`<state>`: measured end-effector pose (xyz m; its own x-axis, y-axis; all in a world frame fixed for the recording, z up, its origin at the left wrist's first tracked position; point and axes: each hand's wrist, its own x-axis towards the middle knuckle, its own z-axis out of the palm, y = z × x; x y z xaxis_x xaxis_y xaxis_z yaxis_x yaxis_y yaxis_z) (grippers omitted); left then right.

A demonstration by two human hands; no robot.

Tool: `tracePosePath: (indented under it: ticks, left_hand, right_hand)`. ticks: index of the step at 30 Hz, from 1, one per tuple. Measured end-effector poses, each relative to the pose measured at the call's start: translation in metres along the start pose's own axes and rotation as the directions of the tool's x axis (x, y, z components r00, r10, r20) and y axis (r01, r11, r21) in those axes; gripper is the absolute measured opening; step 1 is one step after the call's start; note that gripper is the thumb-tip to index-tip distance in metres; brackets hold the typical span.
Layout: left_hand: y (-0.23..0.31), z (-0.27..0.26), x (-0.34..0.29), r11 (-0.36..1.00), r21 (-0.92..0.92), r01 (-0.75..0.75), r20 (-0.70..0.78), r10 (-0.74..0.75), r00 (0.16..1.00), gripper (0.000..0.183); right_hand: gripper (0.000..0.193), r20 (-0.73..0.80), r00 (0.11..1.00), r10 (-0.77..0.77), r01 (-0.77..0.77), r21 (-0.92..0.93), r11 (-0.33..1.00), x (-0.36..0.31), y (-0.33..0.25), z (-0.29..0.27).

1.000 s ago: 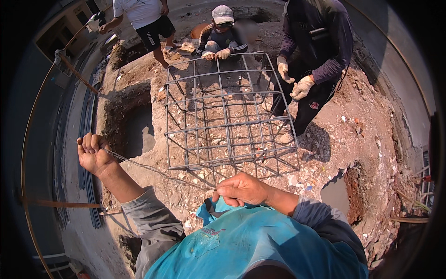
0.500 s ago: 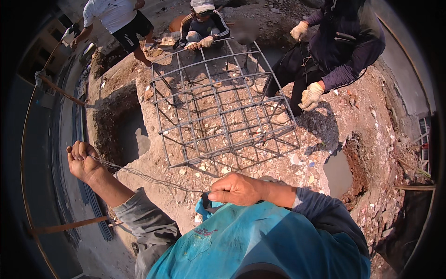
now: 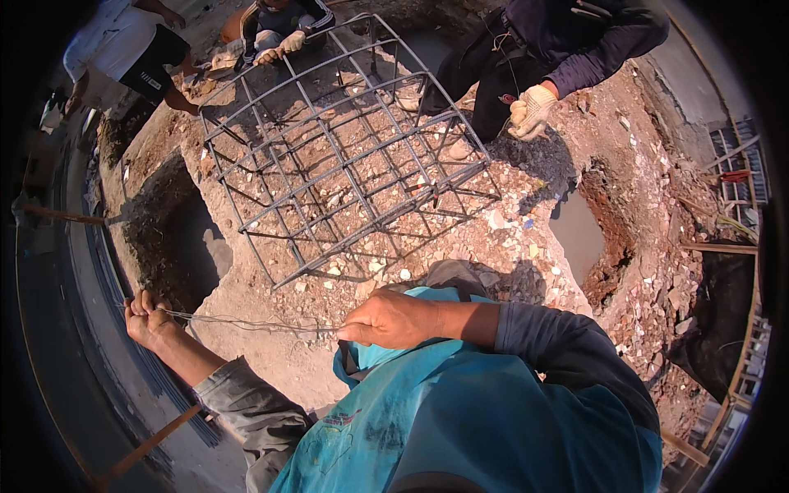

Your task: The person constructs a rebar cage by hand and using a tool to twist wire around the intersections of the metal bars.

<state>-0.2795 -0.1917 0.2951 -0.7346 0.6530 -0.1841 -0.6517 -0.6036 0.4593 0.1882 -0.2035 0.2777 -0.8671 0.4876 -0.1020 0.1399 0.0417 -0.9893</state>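
Observation:
A bundle of thin tie wires [image 3: 246, 323] stretches between my two hands, low in front of my body. My left hand [image 3: 152, 324], at the left with its arm reaching out, is closed round one end, and a short tail pokes out past the fingers. In front of my blue-green shirt, my right hand [image 3: 390, 319] is closed in a fist on the other end, thumb along the wire. Beyond my hands a rebar cage [image 3: 345, 164] of crossed steel bars stands on the rubble ground, touched by neither hand.
Water-filled pits lie at left [image 3: 197, 238] and right [image 3: 579, 234]. A crouching person's gloved hands [image 3: 279, 48] rest on the cage's far edge. Another gloved hand [image 3: 532, 111] belongs to a dark-clothed person at right. Someone in white shirt and dark shorts [image 3: 148, 62] bends at far left.
My view has swung, so the cage sits further left and higher. My left hand has lowered, and the wires run more level. The dark-clothed person's gloved hands have come together.

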Motion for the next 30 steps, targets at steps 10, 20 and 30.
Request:
tracePosePath:
  ticks: [10,20,30]
  left_hand:
    - [-0.002,-0.112,-0.011,0.790,0.593,-0.157,-0.371,0.441,0.817,0.019]
    - [-0.068,-0.135,-0.209,0.087,0.987,0.132,-0.139,0.880,0.455,0.020]
    - [-0.138,-0.174,-0.266,-0.125,0.989,0.084,0.000,0.562,0.827,0.023]
  right_hand:
    - [0.039,-0.025,1.000,0.007,-0.003,0.156,0.988,-0.006,0.081,-0.030]
    - [0.065,-0.713,0.389,0.583,-0.794,0.061,0.604,-0.069,0.400,-0.189]
    - [0.039,-0.699,0.527,0.482,-0.756,-0.127,0.642,-0.038,0.462,-0.203]
